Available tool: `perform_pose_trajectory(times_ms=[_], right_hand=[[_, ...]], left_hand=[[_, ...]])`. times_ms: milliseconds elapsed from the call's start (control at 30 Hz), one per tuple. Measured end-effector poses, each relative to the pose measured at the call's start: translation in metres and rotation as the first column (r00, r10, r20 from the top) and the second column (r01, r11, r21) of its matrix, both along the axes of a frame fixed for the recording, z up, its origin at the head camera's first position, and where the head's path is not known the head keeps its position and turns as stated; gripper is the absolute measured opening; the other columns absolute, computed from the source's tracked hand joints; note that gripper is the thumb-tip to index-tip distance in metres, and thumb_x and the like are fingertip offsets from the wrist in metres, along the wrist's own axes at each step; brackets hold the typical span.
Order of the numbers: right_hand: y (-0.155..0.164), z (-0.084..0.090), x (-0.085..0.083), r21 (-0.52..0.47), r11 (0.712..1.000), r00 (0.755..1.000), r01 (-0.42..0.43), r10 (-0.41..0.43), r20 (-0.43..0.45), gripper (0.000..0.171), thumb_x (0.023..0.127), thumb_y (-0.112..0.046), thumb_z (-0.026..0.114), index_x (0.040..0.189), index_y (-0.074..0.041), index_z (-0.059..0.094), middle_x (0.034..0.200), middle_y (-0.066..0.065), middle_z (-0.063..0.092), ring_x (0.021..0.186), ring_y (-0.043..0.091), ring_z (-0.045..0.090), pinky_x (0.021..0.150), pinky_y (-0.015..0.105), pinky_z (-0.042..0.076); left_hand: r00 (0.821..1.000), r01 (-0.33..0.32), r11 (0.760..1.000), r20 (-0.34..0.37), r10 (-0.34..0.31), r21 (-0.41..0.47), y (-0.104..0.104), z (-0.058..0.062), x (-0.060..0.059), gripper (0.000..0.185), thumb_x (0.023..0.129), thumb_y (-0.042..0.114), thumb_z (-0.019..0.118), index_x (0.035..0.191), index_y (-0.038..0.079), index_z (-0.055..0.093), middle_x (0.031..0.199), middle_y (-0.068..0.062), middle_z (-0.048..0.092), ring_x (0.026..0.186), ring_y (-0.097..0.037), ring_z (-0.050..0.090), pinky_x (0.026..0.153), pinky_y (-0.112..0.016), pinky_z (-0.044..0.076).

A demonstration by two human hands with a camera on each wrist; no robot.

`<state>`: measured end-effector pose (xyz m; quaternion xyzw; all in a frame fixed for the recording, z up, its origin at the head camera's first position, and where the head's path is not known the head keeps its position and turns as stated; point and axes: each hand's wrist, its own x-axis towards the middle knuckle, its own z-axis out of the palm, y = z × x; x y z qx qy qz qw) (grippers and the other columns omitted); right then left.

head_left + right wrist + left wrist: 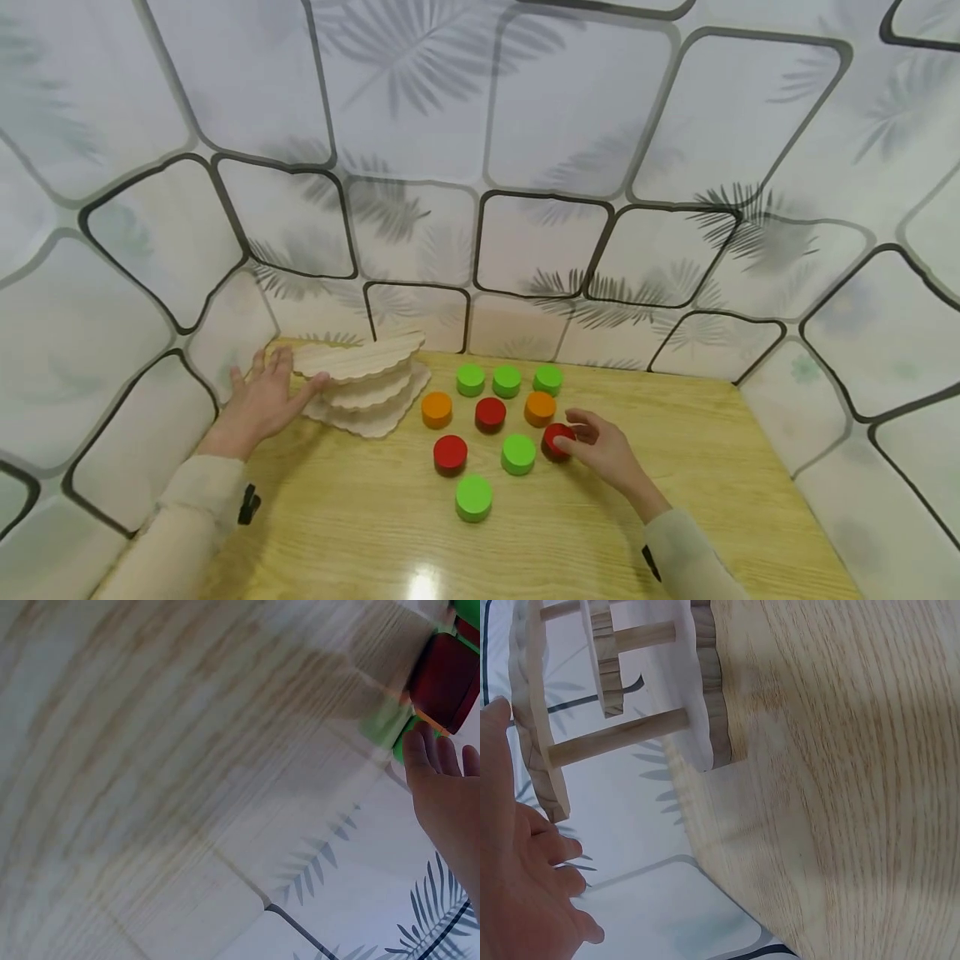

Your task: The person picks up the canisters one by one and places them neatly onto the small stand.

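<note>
At the table's left, a tiered wooden stand (360, 358) with scalloped edges leans near the back wall. My left hand (258, 404) rests at its left end, fingers spread and thumb over the top tier. Dowels (619, 737) between the tiers show in the left wrist view. My right hand (600, 450) pinches a red round block (553, 440) at the right of a group of blocks. In the right wrist view its fingers (421, 746) reach the red block (444, 682); the thumb is hidden there.
Several green blocks (473, 497), two orange blocks (437, 409) and two other red blocks (450, 455) stand mid-table in loose rows. Patterned cloth walls (540, 242) enclose the wooden table (360, 533) at back and sides.
</note>
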<state>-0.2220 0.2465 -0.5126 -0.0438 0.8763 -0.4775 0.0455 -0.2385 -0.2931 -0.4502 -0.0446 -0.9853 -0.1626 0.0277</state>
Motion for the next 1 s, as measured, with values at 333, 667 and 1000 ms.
perform_pose_trajectory(times_ms=[333, 667, 1000], right_hand=[[-0.0017, -0.0044, 0.0021, 0.004, 1.0, 1.0, -0.009, 0.009, 0.005, 0.066, 0.093, -0.029, 0.083, 0.148, -0.001, 0.057, 0.145, 0.021, 0.064, 0.124, 0.035, 0.069, 0.104, 0.046, 0.057], [0.0001, -0.0086, 0.0028, -0.004, 0.999, 0.999, -0.036, 0.036, 0.007, 0.072, 0.089, -0.024, 0.088, 0.147, 0.004, 0.057, 0.143, 0.024, 0.065, 0.119, 0.034, 0.071, 0.099, 0.04, 0.06], [0.0006, -0.0092, 0.0025, 0.017, 1.0, 1.0, -0.022, 0.022, 0.009, 0.063, 0.088, -0.02, 0.088, 0.142, 0.001, 0.062, 0.138, 0.022, 0.068, 0.116, 0.032, 0.073, 0.097, 0.039, 0.061]], left_hand=[[1.0, 0.006, 1.0, -0.006, -0.006, -0.015, 0.0023, -0.0004, -0.0031, 0.103, 0.107, 0.07, 0.031, 0.16, -0.018, 0.02, 0.166, -0.039, 0.023, 0.152, -0.065, 0.014, 0.11, -0.09, 0.006], [1.0, 0.008, 1.0, 0.013, -0.008, 0.005, 0.0023, -0.0015, -0.0048, 0.104, 0.107, 0.071, 0.032, 0.16, -0.018, 0.017, 0.167, -0.039, 0.021, 0.153, -0.065, 0.012, 0.112, -0.089, 0.008], [1.0, 0.006, 0.999, 0.02, -0.007, 0.035, 0.0043, -0.001, -0.0027, 0.104, 0.107, 0.071, 0.033, 0.162, -0.016, 0.014, 0.168, -0.039, 0.017, 0.155, -0.063, 0.007, 0.114, -0.086, 0.008]])
